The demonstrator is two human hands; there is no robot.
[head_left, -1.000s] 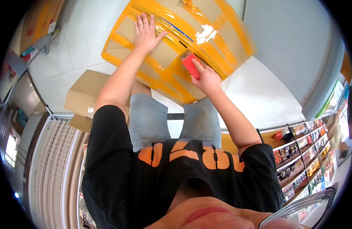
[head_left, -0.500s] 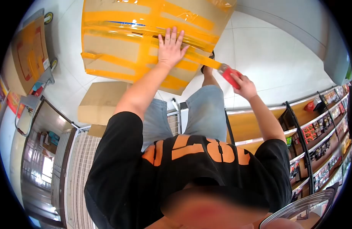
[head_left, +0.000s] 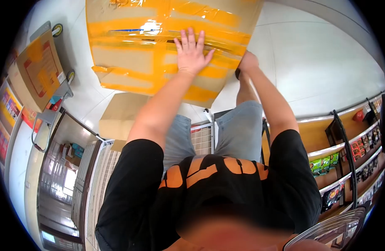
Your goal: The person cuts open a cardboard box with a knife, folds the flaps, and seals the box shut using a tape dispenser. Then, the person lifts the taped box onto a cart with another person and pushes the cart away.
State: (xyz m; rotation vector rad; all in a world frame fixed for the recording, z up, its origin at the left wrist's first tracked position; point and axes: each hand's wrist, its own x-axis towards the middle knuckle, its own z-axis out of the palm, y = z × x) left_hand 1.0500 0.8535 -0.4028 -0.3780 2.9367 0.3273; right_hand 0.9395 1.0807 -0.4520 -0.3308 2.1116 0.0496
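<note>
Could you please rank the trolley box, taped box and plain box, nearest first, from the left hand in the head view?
1. Taped box, beneath the left hand.
2. Plain box, lower left.
3. Trolley box, far left.

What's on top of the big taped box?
The left hand rests, fingers spread, on the box, among strips of yellow tape. Whatever lies directly under that hand is covered.

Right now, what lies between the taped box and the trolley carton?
In the head view, floor and two trolley wheels lie between the taped box and carton.
</note>
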